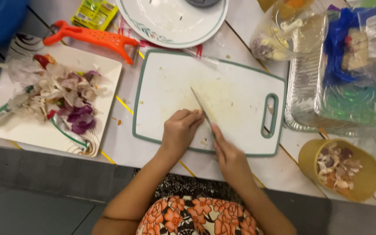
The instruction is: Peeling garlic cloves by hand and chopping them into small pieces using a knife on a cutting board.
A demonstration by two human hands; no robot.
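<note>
A white cutting board (236, 87) with a green rim lies in front of me. My right hand (229, 154) grips a knife (200, 103) whose blade points up and left across the board. My left hand (180, 130) rests on the board's near edge, fingers curled right beside the blade over something small that I cannot make out.
A square plate (103, 82) at left holds onion and garlic peels. An orange peeler (94, 37) lies behind it. A round white plate (175, 21) sits at the back. A yellow bowl (362, 182) of garlic cloves is at right, with foil trays (301, 91) and plastic bags behind.
</note>
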